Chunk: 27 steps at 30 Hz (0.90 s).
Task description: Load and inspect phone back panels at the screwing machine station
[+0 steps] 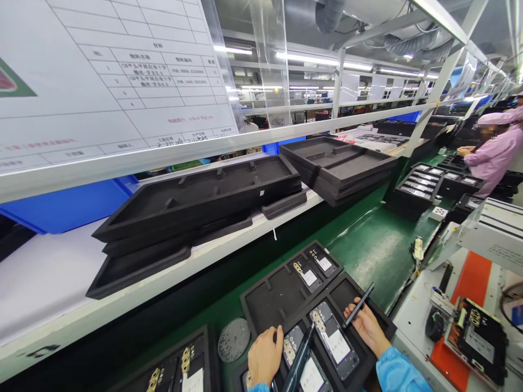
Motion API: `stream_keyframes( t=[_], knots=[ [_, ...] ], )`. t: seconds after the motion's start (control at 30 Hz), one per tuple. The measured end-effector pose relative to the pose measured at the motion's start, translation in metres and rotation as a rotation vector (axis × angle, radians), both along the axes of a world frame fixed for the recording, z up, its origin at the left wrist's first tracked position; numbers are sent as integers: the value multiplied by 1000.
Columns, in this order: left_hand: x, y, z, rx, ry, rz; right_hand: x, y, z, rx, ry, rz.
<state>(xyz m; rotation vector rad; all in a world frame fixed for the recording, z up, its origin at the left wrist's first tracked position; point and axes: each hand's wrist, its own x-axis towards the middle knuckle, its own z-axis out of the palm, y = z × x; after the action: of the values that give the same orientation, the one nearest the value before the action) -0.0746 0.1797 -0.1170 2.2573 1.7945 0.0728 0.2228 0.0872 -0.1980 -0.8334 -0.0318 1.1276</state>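
My right hand (370, 326) grips a thin dark phone (359, 306) by its edges, tilted nearly edge-on above a black foam tray (345, 288). Beneath it in that tray lies an opened phone (334, 340) with a white label and gold camera rings. My left hand (265, 354) is at the tray's left side, its fingers curled. A small black bit shows by its thumb; what it holds is hidden. Just right of that hand, a dark pen-shaped tool (300, 356) slants across another opened phone (314, 375); I cannot tell whether the hand touches the tool.
Behind is a foam tray (278, 296) with two opened phones at its right end. A round ribbed disc (233, 340) and another phone tray (163, 359) are left. Stacked trays (200, 196) fill the shelf. At right, a fixture (469, 337) holds a phone. A pink-clad person (496, 144) works farther off.
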Motion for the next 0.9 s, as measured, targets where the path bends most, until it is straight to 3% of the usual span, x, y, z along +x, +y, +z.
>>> stream_keyframes(
  t=[0.9],
  knots=[
    [0,1,-1,14,0,0,1,1,-2,22,16,-8]
  ],
)
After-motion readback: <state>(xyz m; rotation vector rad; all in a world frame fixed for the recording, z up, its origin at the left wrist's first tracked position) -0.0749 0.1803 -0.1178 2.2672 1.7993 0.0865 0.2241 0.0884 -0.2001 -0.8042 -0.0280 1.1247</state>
